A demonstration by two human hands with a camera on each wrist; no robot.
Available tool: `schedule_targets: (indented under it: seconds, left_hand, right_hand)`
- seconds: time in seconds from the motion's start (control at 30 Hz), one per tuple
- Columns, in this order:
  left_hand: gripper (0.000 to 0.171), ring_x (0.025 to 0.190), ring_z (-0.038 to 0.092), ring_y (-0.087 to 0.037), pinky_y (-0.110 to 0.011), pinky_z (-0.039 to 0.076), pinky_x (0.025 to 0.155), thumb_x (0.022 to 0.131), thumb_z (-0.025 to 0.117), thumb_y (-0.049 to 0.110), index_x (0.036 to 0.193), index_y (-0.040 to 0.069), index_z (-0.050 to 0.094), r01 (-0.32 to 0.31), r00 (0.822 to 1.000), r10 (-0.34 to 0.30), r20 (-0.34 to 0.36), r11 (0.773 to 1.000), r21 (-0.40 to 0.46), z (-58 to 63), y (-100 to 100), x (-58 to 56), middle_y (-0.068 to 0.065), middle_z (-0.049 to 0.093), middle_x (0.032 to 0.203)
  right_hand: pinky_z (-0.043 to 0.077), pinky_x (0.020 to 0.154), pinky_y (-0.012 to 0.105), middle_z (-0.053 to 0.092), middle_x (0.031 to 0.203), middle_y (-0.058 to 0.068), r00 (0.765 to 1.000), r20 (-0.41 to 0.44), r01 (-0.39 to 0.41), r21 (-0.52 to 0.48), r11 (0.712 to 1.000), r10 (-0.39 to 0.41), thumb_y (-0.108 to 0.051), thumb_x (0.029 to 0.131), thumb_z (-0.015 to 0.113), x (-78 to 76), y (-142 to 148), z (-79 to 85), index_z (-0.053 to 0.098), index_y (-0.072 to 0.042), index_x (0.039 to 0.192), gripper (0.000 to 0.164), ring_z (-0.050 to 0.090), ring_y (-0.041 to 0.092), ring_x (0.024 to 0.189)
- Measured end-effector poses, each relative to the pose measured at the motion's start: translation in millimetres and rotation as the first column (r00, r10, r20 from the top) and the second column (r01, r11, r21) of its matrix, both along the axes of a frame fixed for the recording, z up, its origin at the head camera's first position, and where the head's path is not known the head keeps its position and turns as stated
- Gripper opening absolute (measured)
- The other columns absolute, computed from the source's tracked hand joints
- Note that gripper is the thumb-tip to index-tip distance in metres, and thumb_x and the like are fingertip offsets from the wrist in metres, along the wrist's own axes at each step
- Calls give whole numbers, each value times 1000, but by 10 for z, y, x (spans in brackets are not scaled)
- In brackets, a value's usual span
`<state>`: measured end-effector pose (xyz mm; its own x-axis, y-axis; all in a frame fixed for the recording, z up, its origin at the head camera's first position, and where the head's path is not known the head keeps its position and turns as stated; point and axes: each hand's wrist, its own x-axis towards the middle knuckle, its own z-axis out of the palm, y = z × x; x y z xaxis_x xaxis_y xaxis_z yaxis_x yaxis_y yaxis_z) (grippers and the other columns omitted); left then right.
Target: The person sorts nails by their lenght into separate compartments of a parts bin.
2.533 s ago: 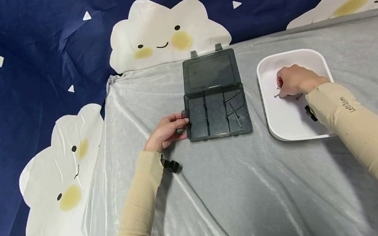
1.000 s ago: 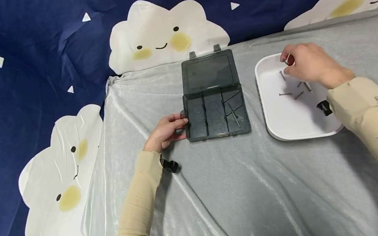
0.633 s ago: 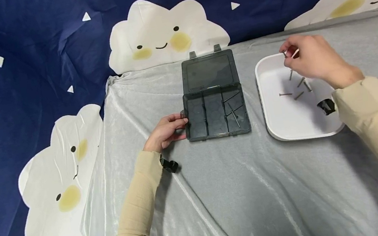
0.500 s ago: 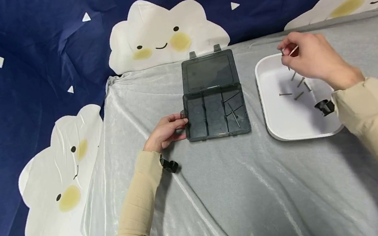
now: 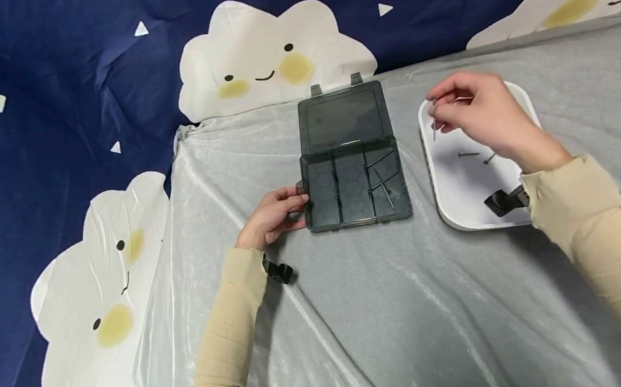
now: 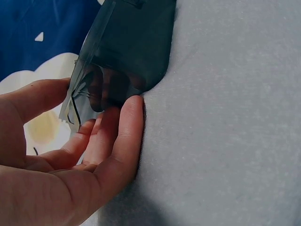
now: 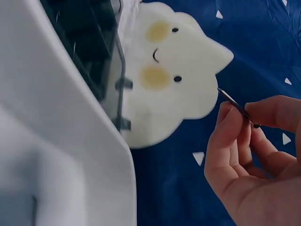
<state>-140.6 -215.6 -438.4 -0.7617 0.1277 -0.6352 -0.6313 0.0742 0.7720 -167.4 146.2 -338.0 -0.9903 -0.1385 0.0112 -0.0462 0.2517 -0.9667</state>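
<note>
My left hand (image 5: 273, 216) grips the left edge of a dark translucent compartment box (image 5: 355, 203), whose lid stands open at the back. In the left wrist view, thumb and fingers lie on either side of the box's edge (image 6: 136, 52). Several screws (image 5: 385, 190) lie crossed in its right compartment; the left and middle ones hold none. Over the far left of a white tray (image 5: 462, 201), my right hand (image 5: 485, 114) pinches a screw (image 7: 233, 103) between thumb and fingertips, its point sticking out. More screws (image 5: 469, 154) lie in the tray, partly hidden by that hand.
Grey cloth (image 5: 387, 302) covers the table, with folds running toward the front. A gap of cloth separates box and tray. Behind and to the left hangs a dark blue curtain (image 5: 103, 57) with white clouds.
My right hand picked a screw from the tray, lifted it toward the far side and turned it in the fingers, then moved left with it. The left hand and box stayed put.
</note>
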Motion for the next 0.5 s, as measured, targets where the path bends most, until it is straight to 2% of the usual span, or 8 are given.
schedule_targets:
  seconds: [0.23, 0.5]
  left_hand:
    - [38, 91, 58, -12, -27, 59, 64, 93, 63, 11, 128, 2, 53, -1, 1000, 1, 0, 1000, 2, -5, -3, 0, -5, 59, 102]
    - [38, 91, 59, -12, -27, 59, 64, 93, 63, 12, 129, 2, 53, 1, 1000, -1, -4, 1000, -6, -9, -6, -4, -5, 59, 102]
  right_hand:
    - [58, 58, 21, 64, 73, -10, 998, 68, -2, -108, 994, 9, 4, 88, 57, 96, -250, -153, 65, -6, 96, 15, 63, 4, 64]
    - [58, 61, 21, 62, 74, -9, 991, 112, -54, -118, 992, 68, 4, 89, 56, 167, -434, -292, 60, 7, 106, 18, 62, 4, 63]
